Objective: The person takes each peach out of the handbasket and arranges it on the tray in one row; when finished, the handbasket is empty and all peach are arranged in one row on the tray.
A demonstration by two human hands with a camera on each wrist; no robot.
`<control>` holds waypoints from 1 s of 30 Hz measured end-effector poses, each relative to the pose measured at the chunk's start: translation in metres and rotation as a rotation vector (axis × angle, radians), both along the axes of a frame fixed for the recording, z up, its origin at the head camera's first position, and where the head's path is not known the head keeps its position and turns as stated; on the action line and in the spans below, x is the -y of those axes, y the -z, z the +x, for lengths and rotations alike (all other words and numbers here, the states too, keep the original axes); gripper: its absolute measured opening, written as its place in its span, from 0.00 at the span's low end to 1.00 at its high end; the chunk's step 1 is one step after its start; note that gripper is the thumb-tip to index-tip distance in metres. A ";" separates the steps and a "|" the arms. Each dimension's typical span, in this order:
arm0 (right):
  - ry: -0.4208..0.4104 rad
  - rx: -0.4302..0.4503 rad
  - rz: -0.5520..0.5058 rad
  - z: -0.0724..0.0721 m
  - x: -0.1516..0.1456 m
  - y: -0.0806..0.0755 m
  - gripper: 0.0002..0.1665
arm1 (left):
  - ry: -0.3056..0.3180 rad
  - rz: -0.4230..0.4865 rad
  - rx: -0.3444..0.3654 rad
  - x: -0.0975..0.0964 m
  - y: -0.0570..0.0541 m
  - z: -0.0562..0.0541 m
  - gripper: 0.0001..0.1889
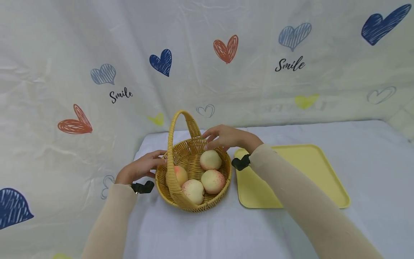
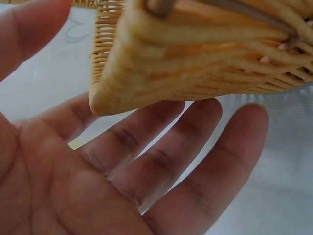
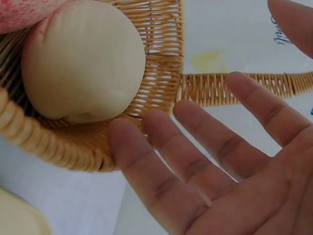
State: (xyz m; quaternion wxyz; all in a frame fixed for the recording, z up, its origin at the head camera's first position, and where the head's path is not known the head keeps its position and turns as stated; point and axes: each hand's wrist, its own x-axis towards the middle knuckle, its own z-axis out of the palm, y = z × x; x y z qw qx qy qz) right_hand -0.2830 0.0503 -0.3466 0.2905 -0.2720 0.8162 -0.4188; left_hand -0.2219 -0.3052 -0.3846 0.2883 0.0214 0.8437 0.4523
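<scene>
A round wicker basket [image 1: 191, 162] with a tall arched handle [image 1: 171, 158] stands on the cloth-covered table. Several pale peaches with a pinkish blush lie inside, the rearmost peach [image 1: 211, 160] near the right-hand wall. Against the basket's left side is my left hand [image 1: 142, 167]; in the left wrist view its fingers [image 2: 166, 161] extend loosely along the wicker, the thumb apart from it. My right hand [image 1: 231, 137] is over the back right rim, beside that peach. In the right wrist view its fingers [image 3: 166, 181] are spread and fairly straight at the rim, gripping nothing.
A yellow rectangular tray [image 1: 304, 165] lies to the right of the basket, partly beneath my right forearm. Behind the table hangs a white sheet [image 1: 194, 28] printed with hearts and "Smile". Each wrist carries a small black device [image 1: 240, 162].
</scene>
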 end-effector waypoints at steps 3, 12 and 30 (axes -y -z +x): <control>-0.020 0.020 0.039 0.001 0.007 -0.002 0.38 | -0.007 0.026 0.020 0.001 0.004 0.000 0.35; -0.074 0.108 0.141 0.002 0.022 -0.001 0.39 | -0.012 0.085 0.042 0.009 0.012 -0.001 0.36; -0.162 0.037 0.332 0.002 0.039 0.006 0.42 | -0.017 0.166 0.061 0.011 0.015 0.002 0.35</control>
